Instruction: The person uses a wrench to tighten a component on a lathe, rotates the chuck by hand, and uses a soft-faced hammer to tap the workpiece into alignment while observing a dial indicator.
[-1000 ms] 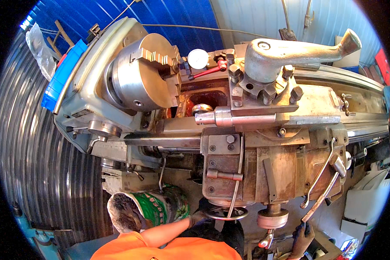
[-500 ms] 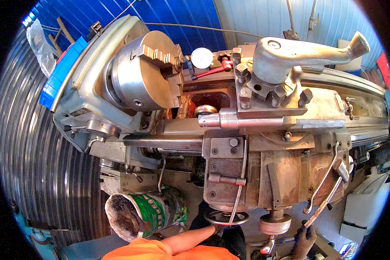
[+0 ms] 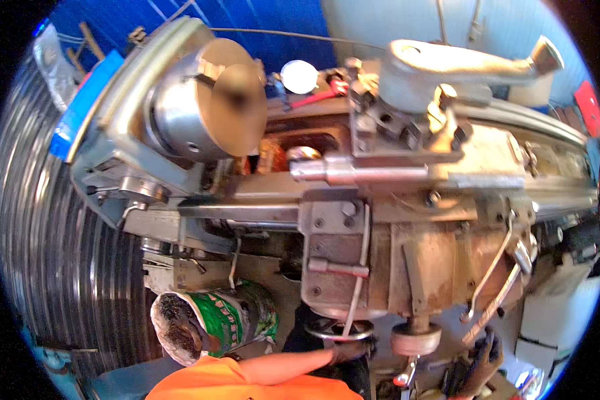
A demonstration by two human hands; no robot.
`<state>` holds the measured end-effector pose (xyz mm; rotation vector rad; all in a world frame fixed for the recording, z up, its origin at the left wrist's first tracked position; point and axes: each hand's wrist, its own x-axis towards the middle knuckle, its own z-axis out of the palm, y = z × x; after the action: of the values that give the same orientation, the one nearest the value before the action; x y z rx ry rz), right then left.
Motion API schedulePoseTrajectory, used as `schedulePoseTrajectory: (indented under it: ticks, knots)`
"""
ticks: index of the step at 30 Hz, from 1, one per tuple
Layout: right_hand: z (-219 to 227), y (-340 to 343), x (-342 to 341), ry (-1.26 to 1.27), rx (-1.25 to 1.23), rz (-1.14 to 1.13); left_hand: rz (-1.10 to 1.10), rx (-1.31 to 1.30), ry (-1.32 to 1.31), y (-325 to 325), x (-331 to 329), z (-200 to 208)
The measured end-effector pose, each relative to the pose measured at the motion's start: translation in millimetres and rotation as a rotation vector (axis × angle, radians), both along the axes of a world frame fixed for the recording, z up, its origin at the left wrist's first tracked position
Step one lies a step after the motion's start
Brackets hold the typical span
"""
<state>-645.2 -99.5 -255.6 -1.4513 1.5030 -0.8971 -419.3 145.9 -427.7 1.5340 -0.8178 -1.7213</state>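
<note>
My left hand (image 3: 352,351), dark and blurred, is at the near rim of the metal handwheel (image 3: 319,329) on the lathe carriage. Its fingers do not show clearly. At the lower right, my right hand (image 3: 483,363) looks dark-gloved, its fingers apart, just beside the lower end of a long lever (image 3: 495,308). Between the hands sits a round dial knob (image 3: 415,341) with a small crank handle (image 3: 405,373). Above, a toolpost (image 3: 380,127) carries a bright cylindrical bar (image 3: 360,173) pointing toward the three-jaw chuck (image 3: 193,110).
A dial gauge (image 3: 299,77) with a red-handled part stands behind the bed. A large clamp lever (image 3: 473,67) tops the toolpost. Below the headstock (image 3: 123,100) lies a green and white sack (image 3: 217,323). Ribbed dark matting (image 3: 67,253) covers the left side.
The whole view has shifted slightly left and blurred. My right hand's fingers have come away from the lever's end and spread. My left hand remains at the handwheel.
</note>
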Motion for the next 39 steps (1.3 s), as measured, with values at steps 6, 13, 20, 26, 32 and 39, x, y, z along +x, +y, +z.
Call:
schedulePoseTrajectory:
  ticks: [6, 13, 20, 26, 32, 39]
  knots:
    - [31.4, -15.0, 15.1, -0.078, -0.026, -0.052, 0.054, 0.191, -0.363, 122.1, 82.3, -53.6]
    - [62.9, -68.2, 68.6, 0.770, -0.410, 0.117, 0.020, -0.154, -0.311, 11.7, 4.2, 42.6]
    - [32.1, -98.8, 78.8, 0.618, -0.171, 0.166, -0.002, 0.038, -0.349, 49.4, 61.8, -79.9]
    - [16.3, -129.2, 44.8, -0.030, 0.118, 0.270, -0.061, 0.136, -0.060, 22.8, 51.2, 72.5]
    - [80.5, -76.9, 80.7, -0.152, 0.143, 0.039, -0.055, -0.244, -0.437, 11.7, 13.0, -121.2]
    - [131.0, 47.1, 119.1, -0.430, 0.195, -0.126, -0.092, 0.022, -0.110, 26.5, 52.1, 69.3]
